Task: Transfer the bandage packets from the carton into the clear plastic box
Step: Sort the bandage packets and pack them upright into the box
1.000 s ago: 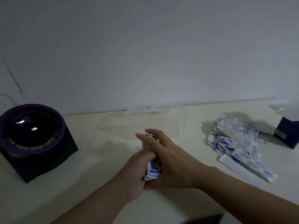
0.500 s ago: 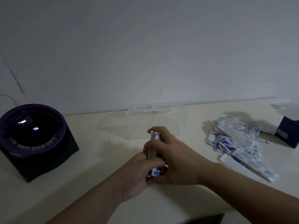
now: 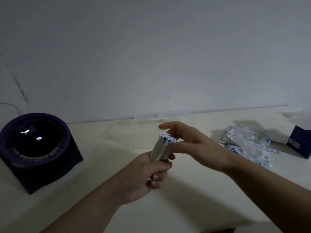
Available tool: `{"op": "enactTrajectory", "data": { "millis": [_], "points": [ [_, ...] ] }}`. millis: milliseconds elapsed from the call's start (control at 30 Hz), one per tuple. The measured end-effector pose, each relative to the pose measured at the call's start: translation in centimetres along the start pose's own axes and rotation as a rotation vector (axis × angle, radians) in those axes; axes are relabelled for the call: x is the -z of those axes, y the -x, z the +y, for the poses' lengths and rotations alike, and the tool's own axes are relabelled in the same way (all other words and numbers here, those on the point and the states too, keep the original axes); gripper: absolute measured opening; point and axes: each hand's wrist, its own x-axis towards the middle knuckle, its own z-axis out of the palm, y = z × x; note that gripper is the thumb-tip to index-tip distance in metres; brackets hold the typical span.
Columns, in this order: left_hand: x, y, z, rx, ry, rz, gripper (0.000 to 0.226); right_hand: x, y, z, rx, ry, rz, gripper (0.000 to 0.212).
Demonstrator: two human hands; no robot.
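L hand (image 3: 143, 175) grips upright stack of bandage packets (image 3: 159, 149); R hand (image 3: 190, 142) w/ fingers relaxed, touching stack top, near clear plastic box (image 3: 146, 117).

Two hands: one left hand (image 3: 144, 174), one right hand (image 3: 193, 145). One stack of bandage packets (image 3: 161, 146), one loose heap of packets (image 3: 249, 145) (too many and too overlapped to count singly), one clear plastic box (image 3: 168, 117), one carton (image 3: 299, 143), one dark domed device (image 3: 37, 148).

Blue-and-white bandage packets (image 3: 162, 147), navy carton (image 3: 300, 142)
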Motion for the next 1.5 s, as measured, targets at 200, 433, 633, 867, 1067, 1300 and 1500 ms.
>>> {"op": "enactTrajectory", "data": {
  "millis": [200, 433, 633, 867, 1067, 1300, 1500],
  "points": [
    [0.2, -1.0, 1.6, 0.069, -0.009, -0.061, 0.024, 0.7, -0.7, -0.2, -0.129, 0.023, -0.123, 0.026],
    [0.3, -3.7, 3.8, -0.045, -0.102, 0.011, 0.039, -0.9, -2.0, -1.6, -0.201, 0.171, 0.328, 0.019],
    [1.4, -5.3, 6.3, -0.166, -0.216, -0.003, 0.041, -0.4, -4.4, -3.4, -0.089, 0.205, 0.329, 0.020],
    [4.0, -5.4, 7.1, -0.202, -0.161, -0.050, 0.033, -0.6, -6.9, -2.8, -0.028, -0.024, 0.290, 0.019],
    [7.2, -4.7, 8.8, -0.260, -0.339, -0.016, 0.043, -0.5, -10.1, -3.8, 0.014, -0.124, 0.297, 0.014],
    [12.4, -7.1, 6.4, -0.191, -0.910, 0.517, 0.035, 3.6, -14.7, -2.9, -0.048, 0.907, 0.219, 0.024],
    [12.4, -8.2, 4.9, -0.092, -0.978, 0.480, 0.035, 2.6, -17.2, 1.7, -0.450, 1.237, -0.181, 0.024]
  ]
}}
